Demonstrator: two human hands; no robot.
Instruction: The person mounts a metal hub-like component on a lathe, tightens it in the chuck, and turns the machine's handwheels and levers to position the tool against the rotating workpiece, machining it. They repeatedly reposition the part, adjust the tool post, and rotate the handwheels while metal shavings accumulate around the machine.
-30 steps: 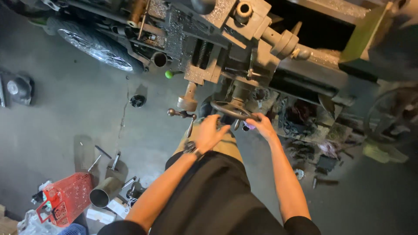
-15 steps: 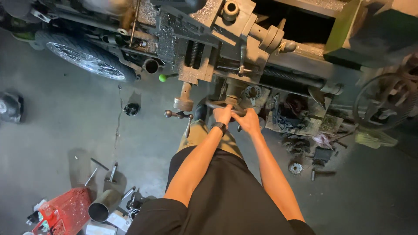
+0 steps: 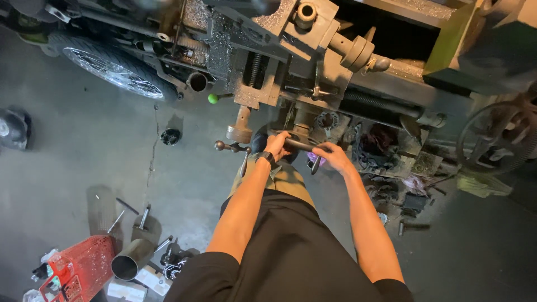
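Gripping lathe handwheel (image 3: 299,145), both hands, red basket (image 3: 78,267) on floor

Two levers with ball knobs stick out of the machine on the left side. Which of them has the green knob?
The upper lever, beside the round pipe opening, has the green knob. The lower lever, near the left hand, has a dark one.

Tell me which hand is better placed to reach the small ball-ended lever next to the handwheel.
The left hand, probably. Both hands grip the dark handwheel, but the ball-ended lever sticks out on the left side, just beside the left wrist. The right hand sits on the far side and would have to cross over.
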